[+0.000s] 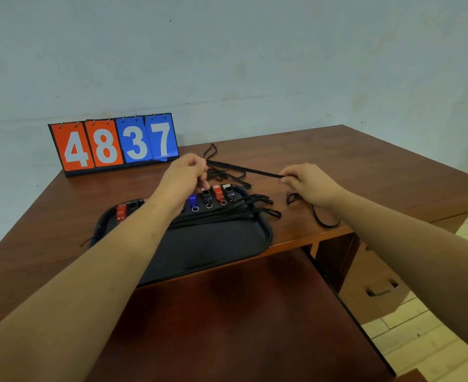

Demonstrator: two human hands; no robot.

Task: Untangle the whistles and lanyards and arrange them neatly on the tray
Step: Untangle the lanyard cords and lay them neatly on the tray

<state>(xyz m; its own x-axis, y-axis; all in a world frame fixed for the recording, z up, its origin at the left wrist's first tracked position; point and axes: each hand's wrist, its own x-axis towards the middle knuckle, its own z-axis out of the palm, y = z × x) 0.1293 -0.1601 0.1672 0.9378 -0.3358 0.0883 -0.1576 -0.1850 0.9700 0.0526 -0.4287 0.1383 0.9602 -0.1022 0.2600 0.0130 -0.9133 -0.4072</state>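
A black tray (213, 244) lies on the desk in front of me. Along its far edge stand several whistles, among them a blue one (192, 201), a black one (206, 196) and a red one (218, 192), each with a small ring. Two more whistles (125, 209) sit at the tray's left end. Black lanyards (257, 206) lie across the tray and spill over its right edge. My left hand (187, 172) and my right hand (307, 181) pinch the two ends of one black lanyard (244, 169), stretched taut between them above the tray's far edge.
A flip scoreboard (114, 143) reading 4837 stands at the back left of the wooden desk (365, 166). Loose black lanyards (219, 175) lie tangled behind the tray, and another one (318, 216) lies at the right. A drawer (376, 288) hangs below the desk's right side.
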